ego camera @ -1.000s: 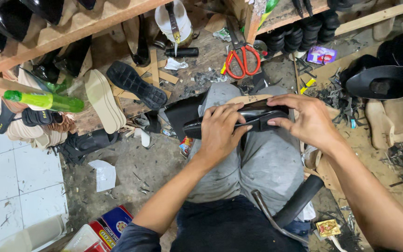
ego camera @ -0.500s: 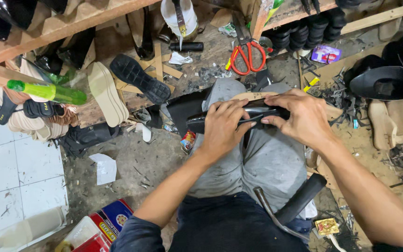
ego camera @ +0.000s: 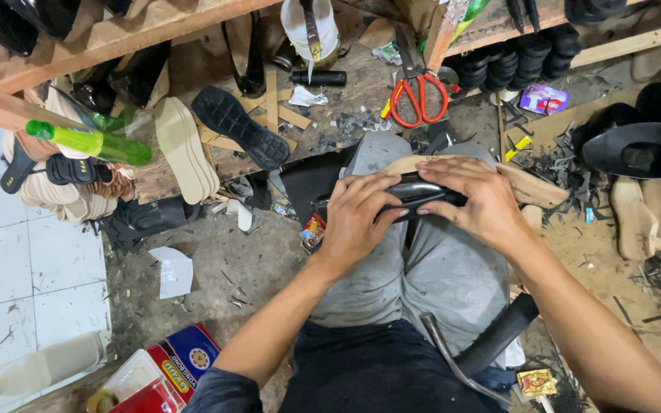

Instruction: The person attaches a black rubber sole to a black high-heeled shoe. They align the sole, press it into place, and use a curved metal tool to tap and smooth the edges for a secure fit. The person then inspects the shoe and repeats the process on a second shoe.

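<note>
The glossy black shoe piece (ego camera: 415, 195) lies across my knees, over a tan wooden last (ego camera: 533, 187) that sticks out to my right. My left hand (ego camera: 357, 218) is closed over its near end with the fingers curled on top, and my right hand (ego camera: 483, 203) presses down on the other end with fingers folded over it, the two grips almost touching. Ahead, red-handled scissors (ego camera: 418, 95) and a black sole (ego camera: 240, 126) lie well apart from my hands, while bare dusty floor (ego camera: 223, 260) opens to my left and a hammer (ego camera: 472, 356) rests on my lap.
</note>
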### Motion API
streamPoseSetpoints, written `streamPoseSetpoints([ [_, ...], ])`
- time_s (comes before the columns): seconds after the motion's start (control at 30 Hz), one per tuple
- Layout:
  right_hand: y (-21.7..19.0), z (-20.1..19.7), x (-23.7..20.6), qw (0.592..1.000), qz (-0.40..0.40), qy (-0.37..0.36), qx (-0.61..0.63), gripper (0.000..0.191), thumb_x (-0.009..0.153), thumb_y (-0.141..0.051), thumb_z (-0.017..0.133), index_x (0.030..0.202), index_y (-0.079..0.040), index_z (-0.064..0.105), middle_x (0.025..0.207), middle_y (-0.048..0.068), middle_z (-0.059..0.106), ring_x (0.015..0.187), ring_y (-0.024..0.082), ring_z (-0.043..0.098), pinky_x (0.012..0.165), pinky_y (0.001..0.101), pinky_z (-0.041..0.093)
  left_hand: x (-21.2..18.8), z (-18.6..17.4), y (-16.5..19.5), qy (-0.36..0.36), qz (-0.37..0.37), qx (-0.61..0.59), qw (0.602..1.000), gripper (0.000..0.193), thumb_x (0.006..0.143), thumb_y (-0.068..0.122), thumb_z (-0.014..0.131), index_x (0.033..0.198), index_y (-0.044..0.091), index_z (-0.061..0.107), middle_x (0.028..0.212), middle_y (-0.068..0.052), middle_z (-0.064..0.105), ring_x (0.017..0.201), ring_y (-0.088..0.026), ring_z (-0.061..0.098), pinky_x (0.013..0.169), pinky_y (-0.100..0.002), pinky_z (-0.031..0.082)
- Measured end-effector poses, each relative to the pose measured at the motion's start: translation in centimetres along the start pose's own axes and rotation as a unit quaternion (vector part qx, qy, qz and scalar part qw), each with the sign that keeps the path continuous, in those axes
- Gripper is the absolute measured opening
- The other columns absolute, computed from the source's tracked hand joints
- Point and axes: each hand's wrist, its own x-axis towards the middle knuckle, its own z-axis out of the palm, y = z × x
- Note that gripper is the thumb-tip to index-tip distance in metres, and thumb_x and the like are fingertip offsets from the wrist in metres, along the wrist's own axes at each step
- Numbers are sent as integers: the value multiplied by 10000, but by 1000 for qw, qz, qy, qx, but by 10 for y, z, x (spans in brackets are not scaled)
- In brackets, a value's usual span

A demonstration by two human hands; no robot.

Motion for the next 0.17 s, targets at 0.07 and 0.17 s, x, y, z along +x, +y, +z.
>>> streamPoseSetpoints([
  [0.07,4,3,-1,1000,1,7,11,563,674,-279,888,1169,-48,752,1203,101,747,1210,273,674,1059,397,480,0,2,0,-4,-6,5,1000,212,818,185,823,950,93,685,1269,-31,707,1235,-244,634,1017,-414,426],
  [0.17,11,9,0,997,46,18,56,487,688,-262,900,1114,-70,766,1170,90,758,1183,235,708,1058,336,527,0,5,-2,4,-24,-16,1000,196,835,178,819,954,100,685,1259,-17,710,1233,-230,639,1031,-408,428],
])
